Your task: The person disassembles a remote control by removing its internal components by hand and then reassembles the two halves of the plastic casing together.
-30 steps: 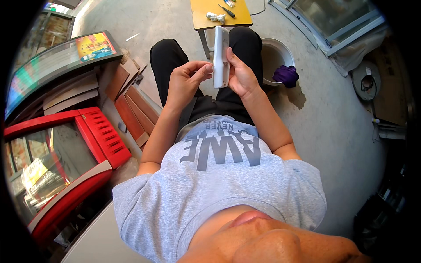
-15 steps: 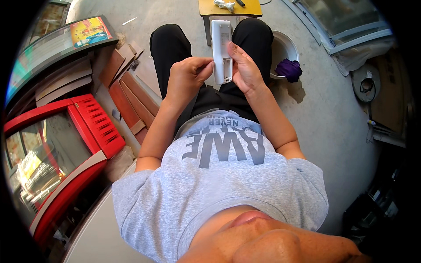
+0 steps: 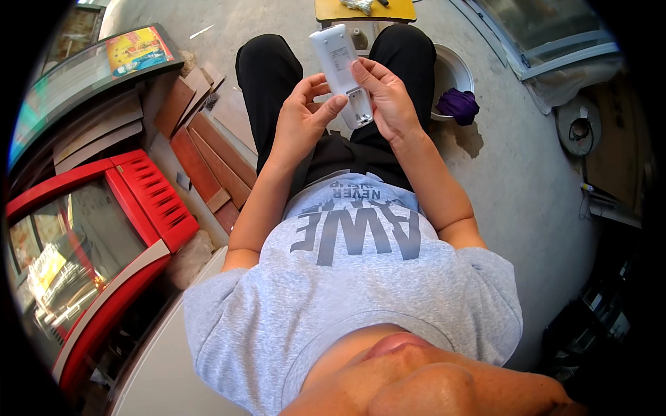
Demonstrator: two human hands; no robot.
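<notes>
A white remote control (image 3: 340,61) is held over my lap, its back turned up. Its battery compartment (image 3: 359,111) lies uncovered at the near end, with metal contacts showing; a printed label sits above it. My right hand (image 3: 388,97) grips the remote's right side, thumb across the back and fingers behind. At the left edge, my left hand (image 3: 303,114) has its thumb against the remote beside the compartment and its curled fingers reaching toward the rear side, where their tips are partly hidden.
Ahead of my knees stands a yellow-topped stool (image 3: 368,10) with a clear plastic wrap and a dark tool. A purple cloth (image 3: 457,106) hangs over a pale bucket (image 3: 454,69) on the right. Wooden boards (image 3: 211,163) and a red glass-fronted cabinet (image 3: 149,201) are at the left.
The remote has tilted, its far end swinging left and its back turning up more fully. My left fingers have opened out from a pinch, and the thumb now lies along the remote's edge.
</notes>
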